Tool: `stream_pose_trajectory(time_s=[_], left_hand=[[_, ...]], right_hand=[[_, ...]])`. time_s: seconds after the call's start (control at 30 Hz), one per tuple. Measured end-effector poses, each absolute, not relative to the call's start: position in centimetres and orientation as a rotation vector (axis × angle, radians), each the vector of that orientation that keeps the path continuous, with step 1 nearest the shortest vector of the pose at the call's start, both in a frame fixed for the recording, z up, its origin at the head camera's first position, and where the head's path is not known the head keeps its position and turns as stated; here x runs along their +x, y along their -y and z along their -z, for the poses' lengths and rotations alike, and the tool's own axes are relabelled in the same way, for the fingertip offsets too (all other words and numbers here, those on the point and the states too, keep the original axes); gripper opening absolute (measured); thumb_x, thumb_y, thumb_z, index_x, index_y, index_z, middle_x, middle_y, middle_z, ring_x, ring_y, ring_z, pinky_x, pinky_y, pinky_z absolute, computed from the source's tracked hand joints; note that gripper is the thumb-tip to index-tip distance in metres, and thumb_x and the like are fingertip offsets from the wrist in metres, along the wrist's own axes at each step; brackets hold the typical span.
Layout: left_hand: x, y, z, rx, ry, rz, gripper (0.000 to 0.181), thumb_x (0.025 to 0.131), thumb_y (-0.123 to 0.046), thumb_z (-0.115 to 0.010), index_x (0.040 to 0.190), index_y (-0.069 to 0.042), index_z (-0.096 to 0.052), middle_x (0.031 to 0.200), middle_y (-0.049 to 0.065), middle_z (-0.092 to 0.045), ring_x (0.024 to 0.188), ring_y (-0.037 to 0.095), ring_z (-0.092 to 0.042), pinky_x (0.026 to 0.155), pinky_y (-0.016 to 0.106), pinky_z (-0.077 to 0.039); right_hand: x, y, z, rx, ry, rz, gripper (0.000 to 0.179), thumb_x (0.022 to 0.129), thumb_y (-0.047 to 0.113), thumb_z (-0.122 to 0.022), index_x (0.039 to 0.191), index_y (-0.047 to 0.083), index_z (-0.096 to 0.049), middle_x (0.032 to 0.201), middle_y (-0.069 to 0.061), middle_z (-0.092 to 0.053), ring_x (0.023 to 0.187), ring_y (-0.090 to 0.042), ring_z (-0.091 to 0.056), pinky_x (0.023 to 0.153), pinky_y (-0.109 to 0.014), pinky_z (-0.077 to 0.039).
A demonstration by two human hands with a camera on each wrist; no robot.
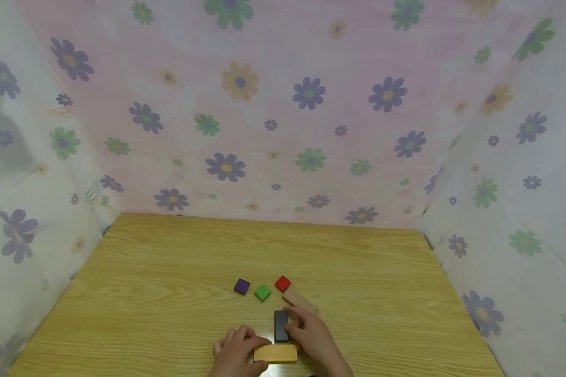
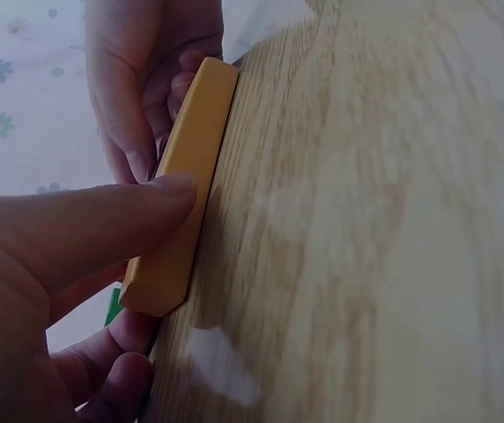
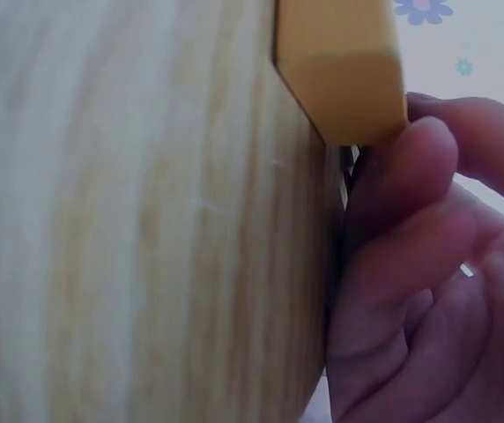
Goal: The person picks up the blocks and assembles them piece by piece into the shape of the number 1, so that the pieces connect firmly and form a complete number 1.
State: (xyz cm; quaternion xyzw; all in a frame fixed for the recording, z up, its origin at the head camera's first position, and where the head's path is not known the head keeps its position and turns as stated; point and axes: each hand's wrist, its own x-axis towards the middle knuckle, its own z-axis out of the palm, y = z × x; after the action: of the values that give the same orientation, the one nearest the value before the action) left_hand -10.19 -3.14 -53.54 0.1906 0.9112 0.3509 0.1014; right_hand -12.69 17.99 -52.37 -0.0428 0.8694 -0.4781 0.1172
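A long yellow block (image 1: pixel 275 354) lies crosswise on the table near its front edge. My left hand (image 1: pixel 236 353) pinches its left end; in the left wrist view the thumb (image 2: pixel 146 211) presses along the block's near face, with fingers behind. Just beyond, a black rectangular block (image 1: pixel 281 325) points away from me, its near end right at the yellow block. My right hand (image 1: pixel 313 337) holds the black block, thumb on its right side and index finger at its far corner. Its curled lower fingers (image 3: pixel 411 176) come up to the yellow block's right end in the right wrist view.
Farther back lie a purple block (image 1: pixel 241 286), a green block (image 1: pixel 262 292) and a red block (image 1: pixel 283 283). A plain wooden block (image 1: pixel 300 301) sits slanted beside the red one. Flower-patterned sheets (image 1: pixel 273 104) surround the wood-grain table (image 1: pixel 146 293) at the back and both sides.
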Motion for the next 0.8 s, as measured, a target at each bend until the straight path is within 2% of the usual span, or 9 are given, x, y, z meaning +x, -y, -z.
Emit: stream_pose_trajectory(time_s=[0.43, 0.8], left_hand=[[-10.24, 3.10, 54.08, 0.542, -2.709, -1.030, 0.028, 0.072, -0.050, -0.065, 0.098, -0.038, -0.062, 0.089, -0.015, -0.040, 0.078, 0.010, -0.032, 0.062, 0.037, -0.019], [-10.26, 2.94, 54.53, 0.563, -2.747, -0.977, 0.036, 0.070, -0.063, -0.059, 0.096, -0.038, -0.062, 0.088, -0.015, -0.038, 0.075, 0.010, -0.031, 0.060, 0.036, -0.019]], right_hand=[[-12.97, -18.01, 52.35, -0.167, -2.538, 1.348, 0.037, 0.082, 0.029, -0.063, 0.116, 0.016, -0.058, 0.068, 0.005, -0.055, 0.047, -0.009, -0.047, 0.045, -0.024, -0.037], [-12.87, -18.24, 52.51, -0.176, -2.516, 1.322, 0.036, 0.082, 0.031, -0.063, 0.115, 0.017, -0.058, 0.069, 0.005, -0.055, 0.048, -0.010, -0.048, 0.045, -0.024, -0.037]])
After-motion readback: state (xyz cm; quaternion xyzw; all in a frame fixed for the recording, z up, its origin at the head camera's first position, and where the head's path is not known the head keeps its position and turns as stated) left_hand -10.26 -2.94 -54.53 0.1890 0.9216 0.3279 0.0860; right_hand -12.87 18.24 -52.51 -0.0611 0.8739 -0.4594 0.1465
